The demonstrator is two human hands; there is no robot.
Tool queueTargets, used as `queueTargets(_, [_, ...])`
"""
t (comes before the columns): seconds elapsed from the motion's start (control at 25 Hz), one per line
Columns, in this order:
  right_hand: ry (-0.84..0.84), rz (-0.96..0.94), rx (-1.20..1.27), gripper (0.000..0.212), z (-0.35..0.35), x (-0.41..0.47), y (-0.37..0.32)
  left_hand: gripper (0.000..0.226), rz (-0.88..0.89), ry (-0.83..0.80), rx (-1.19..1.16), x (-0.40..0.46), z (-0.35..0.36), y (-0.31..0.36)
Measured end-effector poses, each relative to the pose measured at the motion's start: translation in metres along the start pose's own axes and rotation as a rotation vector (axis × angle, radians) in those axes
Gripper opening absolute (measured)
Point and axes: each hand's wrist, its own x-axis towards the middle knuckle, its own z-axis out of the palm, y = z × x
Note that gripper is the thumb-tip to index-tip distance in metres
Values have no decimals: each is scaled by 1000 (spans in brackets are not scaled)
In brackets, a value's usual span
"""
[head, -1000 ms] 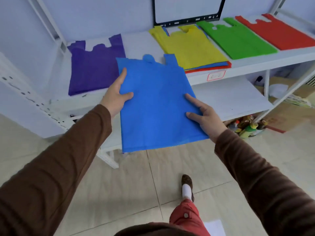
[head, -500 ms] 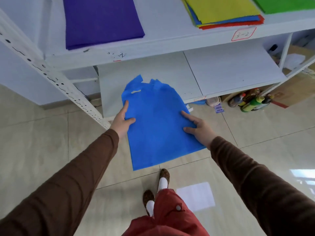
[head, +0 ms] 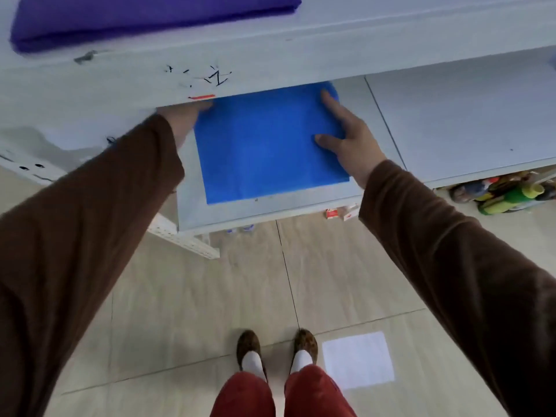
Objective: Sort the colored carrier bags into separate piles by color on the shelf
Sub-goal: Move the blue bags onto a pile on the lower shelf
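- Moved since half a second ago: flat bright-blue non-woven carrier bag (head: 267,145), then held out over the floor before the rack, now lies on the lower white shelf board (head: 270,210); the view has tipped down and closer.
- Location of bag: left bay of the lower board, near edge parallel to and just inside the board's front lip; far end runs back beneath the upper white shelf (head: 301,55).
- Long axis: judged to run front to back, away from the person; handle end is the hidden end.
- Right hand (head: 349,139): on the bag's right margin, fingers extended and resting on the fabric, thumb lying inward on top. A flat, wide hold, pressing and not pinching, as far as shows.
- Left hand (head: 183,121): at the bag's left far corner, mostly covered by the upper shelf's front edge; whether it pinches the fabric or only touches it cannot be told.
- Nearer hand: both flank the bag; the right is the one plainly seen.
- Coming move, as a judgement: release and withdrawal toward the body, along the bag's long axis, sliding off without dragging the fabric forward.
- Other stock: folded purple non-woven bag (head: 150,16) on the upper shelf, cut off by the top of the view.
- Hidden or unclear: bag handles; remaining colour piles out of view; blurred bottles (head: 505,192) at floor level, right.
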Motion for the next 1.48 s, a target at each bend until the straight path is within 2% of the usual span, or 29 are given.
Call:
queueTargets(0.04, [19,-46,25,67,6,20,4,35,-50,-26,2,19,-6,4])
queueTargets(0.08, [22,-80,54,68,12,37,11,44,-72,-45,23,33,-9,4])
queueTargets(0.12, [19,-93,66,69,20,53,22,38,-40,-7,54,48,-10,1])
queueTargets(0.16, [10,-86,74,70,29,68,38,23,13,70,61,59,-11,-6])
queueTargets(0.2, [4,-52,72,70,39,79,56,21,91,113,6,71,-9,-18])
queueTargets(0.28, [5,50,60,69,62,98,101,58,196,94,5,89,-5,-52])
queueTargets(0.32, [4,102,31,69,72,104,124,70,197,79,58,95,1,-74])
queueTargets(0.4, [-21,195,-61,70,90,112,167,79,107,45,137,117,14,-118])
queueTargets(0.52, [-84,292,-241,72,103,116,206,80,-37,22,238,141,33,-163])
queueTargets(0.72, [-49,219,-470,65,97,115,225,79,1,44,417,163,35,-176])
queueTargets(0.88, [44,221,-526,62,91,125,229,79,-3,61,512,175,41,-172])
queueTargets(1.16, [19,179,-625,60,89,127,231,75,19,108,603,179,47,-175])
queueTargets(1.28, [48,186,-698,54,85,119,224,75,34,148,663,166,46,-173])
queueTargets(1.36, [69,202,-751,52,73,107,211,73,35,167,787,143,45,-167])
queueTargets(1.48, [70,231,-777,51,49,74,180,67,111,51,967,90,48,-142])
